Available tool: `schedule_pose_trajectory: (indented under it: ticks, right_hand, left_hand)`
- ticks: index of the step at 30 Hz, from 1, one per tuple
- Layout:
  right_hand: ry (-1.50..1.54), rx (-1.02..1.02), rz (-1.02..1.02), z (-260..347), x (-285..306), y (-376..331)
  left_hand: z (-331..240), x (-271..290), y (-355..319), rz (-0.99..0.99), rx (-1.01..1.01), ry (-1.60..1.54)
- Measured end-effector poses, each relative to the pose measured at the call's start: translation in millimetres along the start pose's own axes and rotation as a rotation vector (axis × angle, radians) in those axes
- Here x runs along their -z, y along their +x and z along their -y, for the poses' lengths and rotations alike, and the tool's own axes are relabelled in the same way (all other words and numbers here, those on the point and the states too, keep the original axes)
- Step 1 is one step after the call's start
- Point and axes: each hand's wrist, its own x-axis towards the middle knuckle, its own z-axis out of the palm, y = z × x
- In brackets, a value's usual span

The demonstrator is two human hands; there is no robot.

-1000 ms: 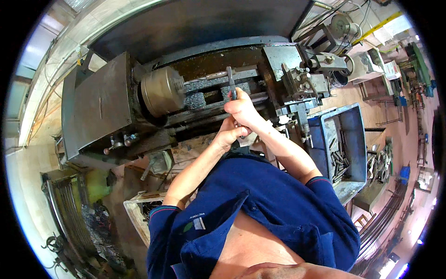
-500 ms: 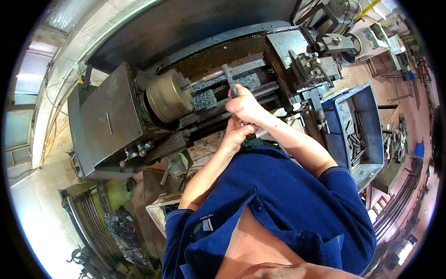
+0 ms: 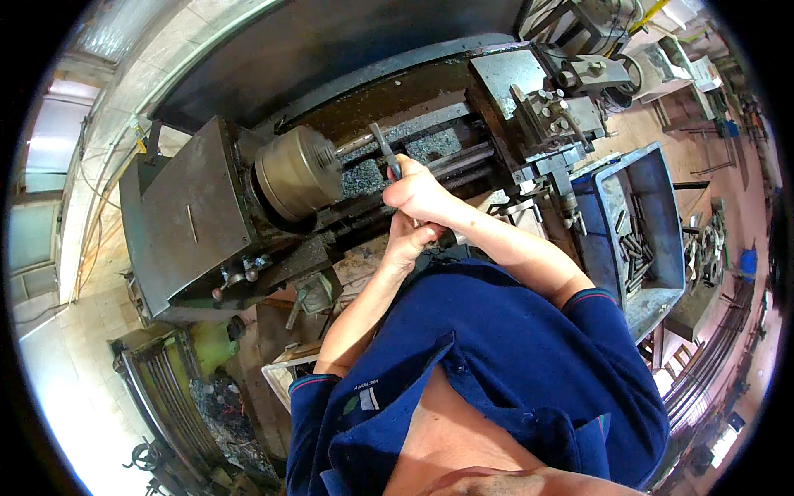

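Lathe [image 3: 248, 215]; hands [image 3: 418, 194] perhaps gripping caliper [image 3: 385, 154].

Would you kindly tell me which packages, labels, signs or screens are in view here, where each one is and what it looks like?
Garment label: a small pale tag with a green mark, inside the open collar of the blue shirt, low in the picture.
Blue bin: an open rectangular tray to the right of the lathe, holding short dark metal pieces.
No signs or screens show.
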Motion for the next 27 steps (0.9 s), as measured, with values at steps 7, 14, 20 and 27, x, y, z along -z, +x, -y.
schedule_pose_trajectory:
  ticks: [7, 14, 20, 27]
  right_hand:
    - [0.013, -0.008, -0.072, -5, 11, 0]
    - [0.082, -0.044, -0.018, -7, 19, -1]
    - [-0.095, 0.021, -0.032, 1, 4, 3]
    - [0.084, 0.011, 0.008, 18, 8, -10]
  left_hand:
    - [6, -14, 9, -0.022, -0.023, -0.051]
    - [5, -21, 12, -0.007, -0.046, -0.085]
    - [-4, -16, 1, -0.127, -0.024, 0.004]
    - [-9, -18, 0, -0.082, -0.097, 0.019]
